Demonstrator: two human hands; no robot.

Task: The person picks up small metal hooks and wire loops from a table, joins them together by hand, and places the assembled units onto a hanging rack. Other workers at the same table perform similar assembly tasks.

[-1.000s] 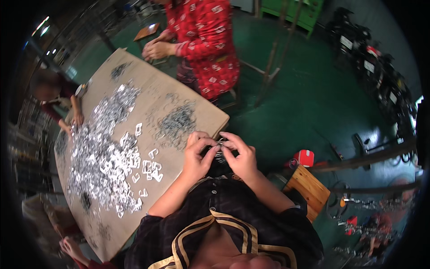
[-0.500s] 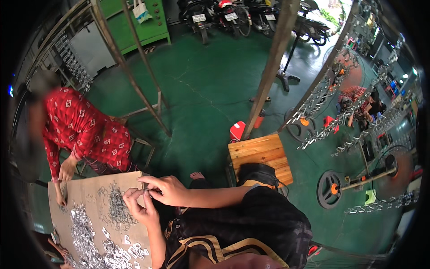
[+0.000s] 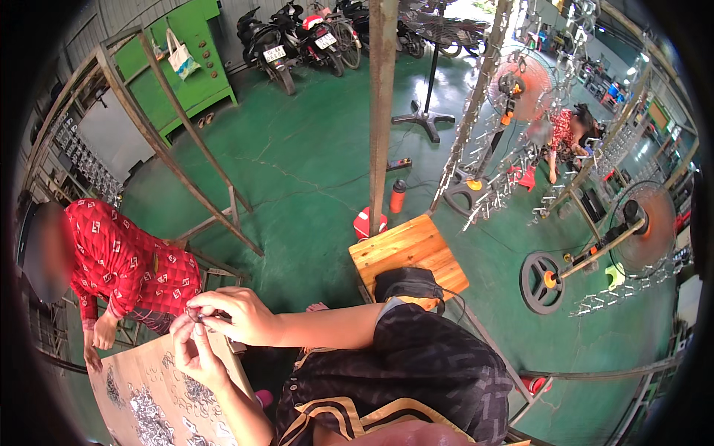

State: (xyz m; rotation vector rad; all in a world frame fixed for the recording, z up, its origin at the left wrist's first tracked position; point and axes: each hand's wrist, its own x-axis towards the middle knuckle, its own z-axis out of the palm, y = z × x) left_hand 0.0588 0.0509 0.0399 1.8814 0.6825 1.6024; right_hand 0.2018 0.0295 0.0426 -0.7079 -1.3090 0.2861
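My left hand (image 3: 199, 358) and my right hand (image 3: 244, 318) meet over the edge of the table (image 3: 123, 355). Between their fingertips is a small dark metal piece (image 3: 195, 314), pinched from both sides; its exact shape is too small to make out. Right below my hands, thin dark wire loops (image 3: 199, 394) lie scattered over the tabletop. Beside them spreads a pile of shiny flat metal pieces (image 3: 149, 416), partly cut off by the picture's rim.
A person in a red patterned shirt (image 3: 126, 256) stands at the table's far left side. A wooden stool (image 3: 405, 256) with a black bag (image 3: 409, 286) is at my right. Metal posts (image 3: 381, 119), fans (image 3: 520, 85) and hanging strings of metal parts (image 3: 506, 175) stand beyond.
The view has swung, so the scene sits differently in the picture. Both my hands still pinch the small piece together. The person in red has drawn a hand back toward the table's edge.
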